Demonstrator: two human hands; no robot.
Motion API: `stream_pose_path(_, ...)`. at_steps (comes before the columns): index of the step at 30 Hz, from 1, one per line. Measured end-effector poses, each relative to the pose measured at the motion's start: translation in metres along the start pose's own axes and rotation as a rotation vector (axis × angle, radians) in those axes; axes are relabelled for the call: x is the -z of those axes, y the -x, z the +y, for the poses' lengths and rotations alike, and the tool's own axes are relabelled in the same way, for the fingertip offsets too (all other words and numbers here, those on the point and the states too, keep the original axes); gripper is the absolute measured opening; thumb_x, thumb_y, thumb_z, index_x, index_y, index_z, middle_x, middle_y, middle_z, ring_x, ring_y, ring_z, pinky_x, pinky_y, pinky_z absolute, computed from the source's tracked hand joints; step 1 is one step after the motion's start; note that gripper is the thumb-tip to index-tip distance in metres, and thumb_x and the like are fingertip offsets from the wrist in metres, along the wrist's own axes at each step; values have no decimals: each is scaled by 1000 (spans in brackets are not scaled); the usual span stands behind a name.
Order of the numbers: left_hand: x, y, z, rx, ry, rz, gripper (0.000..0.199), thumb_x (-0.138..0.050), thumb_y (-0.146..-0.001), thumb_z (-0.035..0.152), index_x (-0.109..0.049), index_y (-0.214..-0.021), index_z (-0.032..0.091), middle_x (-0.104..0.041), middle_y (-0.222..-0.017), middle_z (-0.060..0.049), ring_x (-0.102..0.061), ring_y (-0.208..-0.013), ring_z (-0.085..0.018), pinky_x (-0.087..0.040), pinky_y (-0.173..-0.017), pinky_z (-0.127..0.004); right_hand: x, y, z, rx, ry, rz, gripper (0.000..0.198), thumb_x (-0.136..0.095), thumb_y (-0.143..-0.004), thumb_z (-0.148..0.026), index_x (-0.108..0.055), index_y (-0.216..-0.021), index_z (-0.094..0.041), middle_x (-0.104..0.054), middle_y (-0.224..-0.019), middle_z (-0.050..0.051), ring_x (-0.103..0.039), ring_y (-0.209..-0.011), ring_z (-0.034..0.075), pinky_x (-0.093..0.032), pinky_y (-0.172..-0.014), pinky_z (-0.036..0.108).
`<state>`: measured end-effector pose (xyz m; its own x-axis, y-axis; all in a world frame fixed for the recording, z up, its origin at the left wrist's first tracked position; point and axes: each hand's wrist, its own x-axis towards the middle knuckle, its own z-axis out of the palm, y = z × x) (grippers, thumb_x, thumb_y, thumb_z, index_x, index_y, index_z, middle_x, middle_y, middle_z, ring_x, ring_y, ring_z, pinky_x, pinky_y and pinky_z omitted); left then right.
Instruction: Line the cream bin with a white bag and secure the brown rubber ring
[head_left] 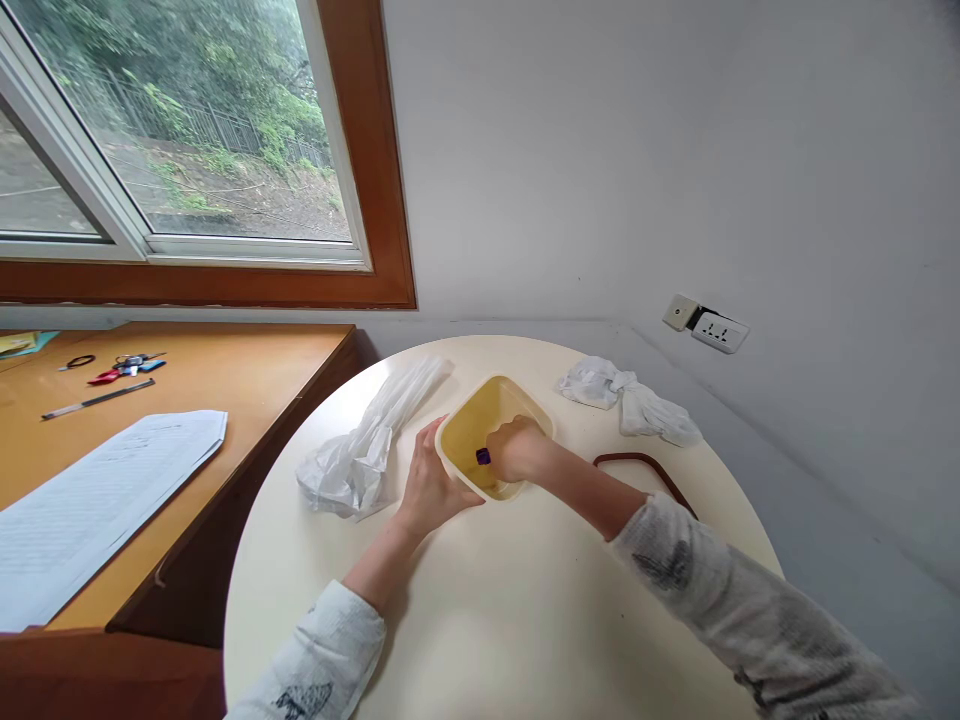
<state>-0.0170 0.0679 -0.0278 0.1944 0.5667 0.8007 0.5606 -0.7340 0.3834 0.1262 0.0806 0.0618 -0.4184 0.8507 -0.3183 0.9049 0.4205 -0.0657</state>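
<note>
A pale yellow, squarish plastic container (459,437) stands on the round cream table with its mouth tilted toward me. My left hand (431,485) grips its left side, with the thumb along the near edge. Inside the container is my right hand (517,449), its fingers curled closed. A small dark purple object (483,456) pokes out beside those fingers; the rest of it is hidden, so its kind cannot be told. Part of a brown rim or frame (637,457) lies on the table, partly covered by my right forearm.
Crumpled clear plastic bags (352,465) lie left of the container, and knotted white plastic bags (637,400) at the back right. On the left, a wooden desk (247,365) bears papers (112,490), a pen (97,399) and keys (131,366). Behind is a wall with a socket (720,331).
</note>
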Motion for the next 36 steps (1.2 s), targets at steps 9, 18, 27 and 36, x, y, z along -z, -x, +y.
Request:
stream_pose_path(9, 2, 1, -6, 199, 169, -84, 110, -79, -45, 32, -17, -135, 24, -39, -126, -14, -41, -116, -35, -38, -93, -53, 32, 68, 29, 50, -325, 87, 17, -44, -75, -22, -56, -63, -18, -62, -67, 5, -54, -62, 16, -36, -53, 26)
stream_pose_path(18, 12, -2, 5, 313, 211, -199, 109, -79, -48, 33, -16, -136, 24, -39, -129, -14, -37, -121, -33, -35, -97, -52, 22, 61, 71, -241, -1651, 540, 12, -49, -68, -17, -55, -78, -15, -59, -62, 2, -55, -55, 14, -43, -51, 25)
stream_pose_path(27, 12, -3, 7, 291, 270, -203, 102, -79, -50, 37, -21, -133, 24, -41, -127, -13, -39, -119, -33, -35, -97, -52, 32, 15, 54, -196, -942, 602, 32, -43, -81, -34, -61, -96, -12, -65, -96, 12, -59, -93, 26, -44, -82, 39)
stream_pose_path(36, 14, -5, 2, 344, 296, -181, 98, -79, -52, 36, -25, -132, 25, -43, -127, -11, -41, -119, -34, -38, -95, -54, 29, 11, -15, 356, -478, 447, 46, -34, -84, -13, -47, -127, -20, -36, -142, 4, -21, -135, 20, -16, -110, 41)
